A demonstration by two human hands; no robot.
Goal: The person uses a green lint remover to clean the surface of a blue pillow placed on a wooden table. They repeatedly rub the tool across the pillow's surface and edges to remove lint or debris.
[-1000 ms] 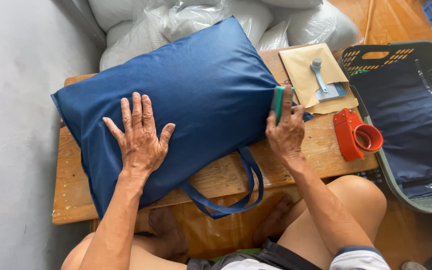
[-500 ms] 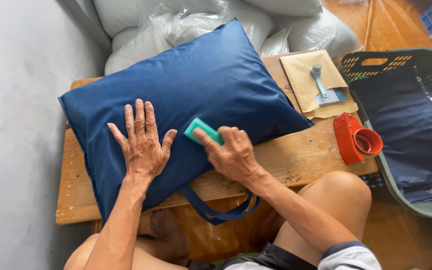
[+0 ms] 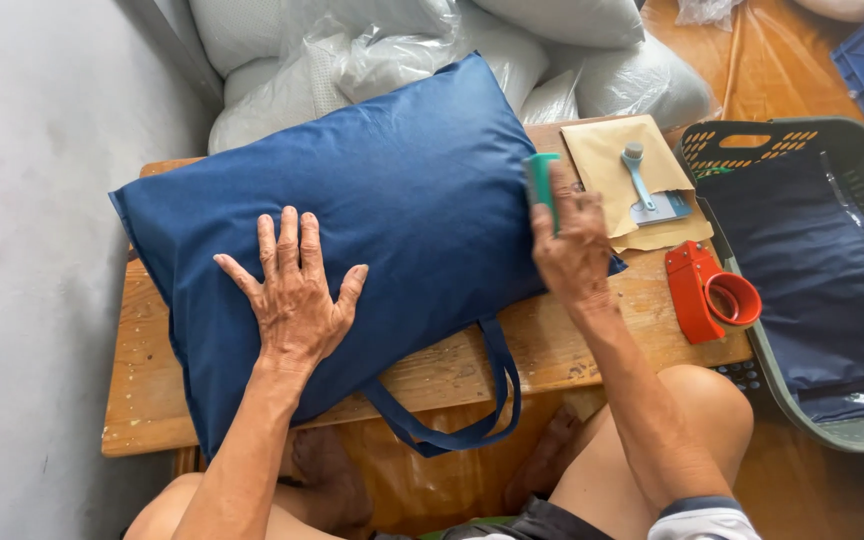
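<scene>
The blue padded bag (image 3: 382, 210) is pinned on the table (image 3: 642, 320) by the left hand (image 3: 292, 295), fingers spread wide. A green block (image 3: 540, 183), partly hidden, is gripped by the right hand (image 3: 572, 250) at the bag's right edge.

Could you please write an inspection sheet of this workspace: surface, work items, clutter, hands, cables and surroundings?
Surface: low wooden table, planks worn and stained.
Work items: stuffed dark blue fabric bag with loop handles lies across the table; small green block at the bag's right edge.
Clutter: tan envelope with a small blue-handled tool on it; red tape dispenser at the table's right edge.
Hands: left hand flat on the bag, fingers spread; right hand grips the green block.
Cables: nothing seen.
Surroundings: grey wall on the left; white filled plastic sacks behind the table; grey-green basket holding dark blue fabric on the right; orange floor.
</scene>
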